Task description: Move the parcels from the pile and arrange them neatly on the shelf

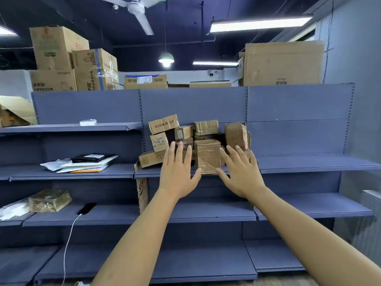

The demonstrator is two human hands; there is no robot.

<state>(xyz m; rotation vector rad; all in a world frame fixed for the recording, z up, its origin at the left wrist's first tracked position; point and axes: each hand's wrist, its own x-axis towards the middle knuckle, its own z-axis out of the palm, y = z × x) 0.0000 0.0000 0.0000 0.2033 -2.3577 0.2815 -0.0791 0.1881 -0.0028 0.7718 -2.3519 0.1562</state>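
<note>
Several brown taped cardboard parcels (pixel 164 124) are stacked on the middle section of a grey-blue shelf (pixel 309 163). At the front edge stands one upright taped parcel (pixel 207 156). My left hand (pixel 178 173) is to its left, fingers straight and spread, the thumb near the parcel's lower left corner. My right hand (pixel 239 174) is to its right, fingers also spread, the thumb near the lower right corner. Neither hand grips anything. Parts of the lower parcels are hidden behind my fingers.
Flat mailers and a black pouch (pixel 88 162) lie on the left section. Lower left holds a wrapped brown package (pixel 49 200) and a phone (pixel 86 208) on a white cable. Large cartons (pixel 282 65) sit on top of the shelving. A box (pixel 142 193) stands below the parcels.
</note>
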